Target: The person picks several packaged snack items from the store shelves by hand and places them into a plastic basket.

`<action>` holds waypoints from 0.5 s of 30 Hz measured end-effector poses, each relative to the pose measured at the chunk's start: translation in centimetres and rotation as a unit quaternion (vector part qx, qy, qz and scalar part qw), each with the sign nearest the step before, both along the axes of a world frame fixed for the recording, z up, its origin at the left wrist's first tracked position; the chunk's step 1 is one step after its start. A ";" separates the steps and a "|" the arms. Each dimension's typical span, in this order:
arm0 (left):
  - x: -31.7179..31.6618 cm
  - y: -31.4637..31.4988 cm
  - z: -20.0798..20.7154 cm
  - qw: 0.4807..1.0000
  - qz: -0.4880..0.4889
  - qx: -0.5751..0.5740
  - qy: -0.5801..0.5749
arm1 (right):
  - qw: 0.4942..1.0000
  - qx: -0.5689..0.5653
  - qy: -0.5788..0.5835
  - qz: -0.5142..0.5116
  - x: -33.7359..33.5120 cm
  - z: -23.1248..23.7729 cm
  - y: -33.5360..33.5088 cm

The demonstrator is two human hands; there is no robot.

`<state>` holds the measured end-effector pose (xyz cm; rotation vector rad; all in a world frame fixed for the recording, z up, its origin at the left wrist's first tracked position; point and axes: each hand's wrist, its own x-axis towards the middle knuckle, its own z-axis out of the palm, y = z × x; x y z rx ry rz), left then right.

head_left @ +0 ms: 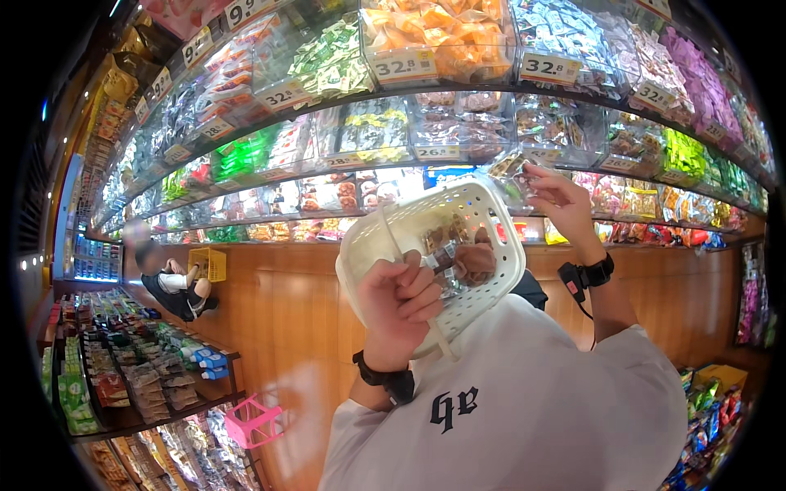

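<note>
My left hand is closed around the handle of a white plastic shopping basket, which hangs in front of my chest. Inside the basket lie several small clear packets of brown snacks, partly covered by my left hand and the handle. To the right, my right hand pinches a clear snack packet between thumb and fingers. That packet is just above the basket's far right rim, in front of the lower shelves. Its contents are too blurred to name.
Tiered shelves of bagged snacks in clear bins curve across the far side. More goods fill a low rack at left, near a pink stool. A person crouches by a yellow basket. Packets stand at lower right.
</note>
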<state>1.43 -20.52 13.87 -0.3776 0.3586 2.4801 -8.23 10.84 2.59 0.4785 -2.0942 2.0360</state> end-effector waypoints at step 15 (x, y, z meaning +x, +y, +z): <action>1.0 -5.7 -1.3 0.993 0.102 0.039 0.034 | 0.815 0.421 0.057 -0.393 -8.1 1.5 4.2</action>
